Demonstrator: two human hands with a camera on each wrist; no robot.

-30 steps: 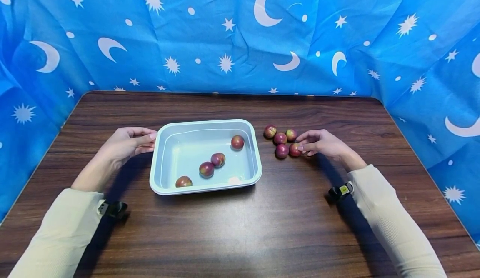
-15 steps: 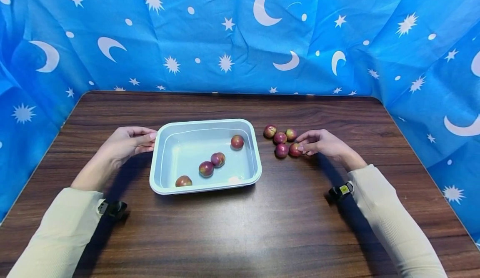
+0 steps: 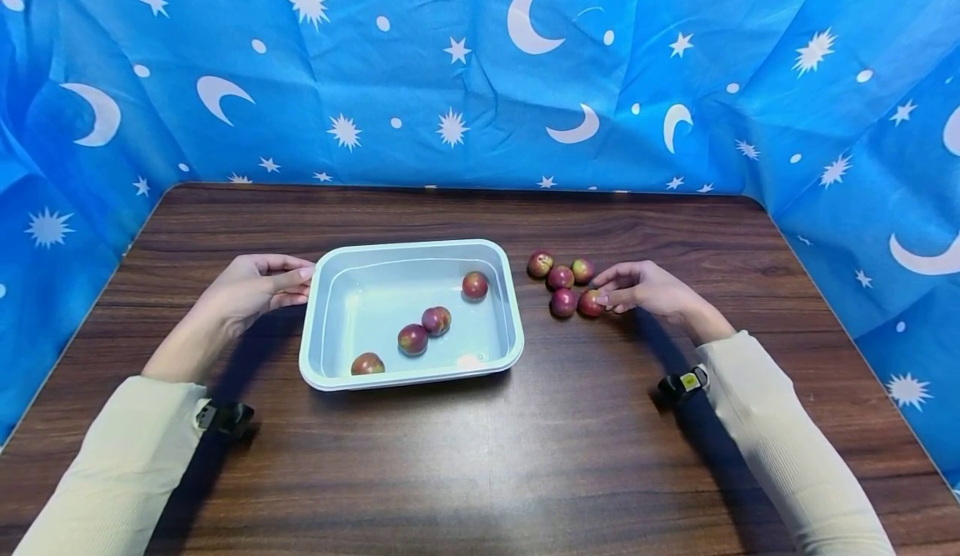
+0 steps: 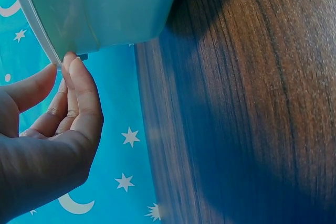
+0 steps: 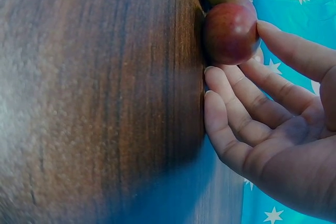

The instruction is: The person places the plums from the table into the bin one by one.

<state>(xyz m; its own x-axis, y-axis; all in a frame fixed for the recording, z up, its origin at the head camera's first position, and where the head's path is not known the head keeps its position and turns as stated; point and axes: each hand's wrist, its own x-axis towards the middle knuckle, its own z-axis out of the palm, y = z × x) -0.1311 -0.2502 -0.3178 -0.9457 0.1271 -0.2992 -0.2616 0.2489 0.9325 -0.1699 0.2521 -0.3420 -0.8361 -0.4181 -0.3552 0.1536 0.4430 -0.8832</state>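
On dark wood, right hand grip pinching small red-green fruit, skin seemingly smooth, left grip unclear.

Glossy plastic tray, wood-grain table

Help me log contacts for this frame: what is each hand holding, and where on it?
The right hand pinches a red fruit by its sides on the table. The left hand has fingertips on the tray at its left rim.

Right hand has closed slightly more onto the nearest plum; nothing else moved.
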